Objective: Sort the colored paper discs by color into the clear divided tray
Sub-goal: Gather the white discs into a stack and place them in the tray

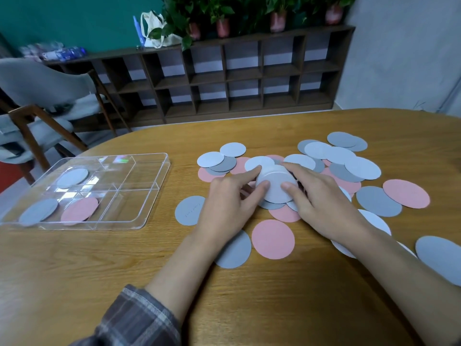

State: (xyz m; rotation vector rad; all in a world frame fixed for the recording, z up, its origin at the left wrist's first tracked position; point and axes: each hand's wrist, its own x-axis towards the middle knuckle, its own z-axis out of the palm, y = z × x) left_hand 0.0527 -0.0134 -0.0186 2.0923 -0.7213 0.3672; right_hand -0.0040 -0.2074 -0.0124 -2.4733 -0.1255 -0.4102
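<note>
A clear divided tray (149, 186) lies on the table at the left. It holds a pale blue disc (72, 176) at the back left, a grey-blue disc (38, 212) at the front left and a pink disc (79, 211) beside it. Several pale blue, grey and pink discs are scattered at the centre and right. My left hand (229, 206) and my right hand (316, 198) both grip a small stack of pale blue discs (275, 186) from either side, thumbs on its top face. A pink disc (273, 238) lies just in front of my hands.
The wooden table (99, 270) has a curved far edge. A grey chair (45, 101) stands beyond it at the left, and a dark cubby shelf (224, 76) with potted plants lines the wall. More discs (439, 258) reach the right edge of view.
</note>
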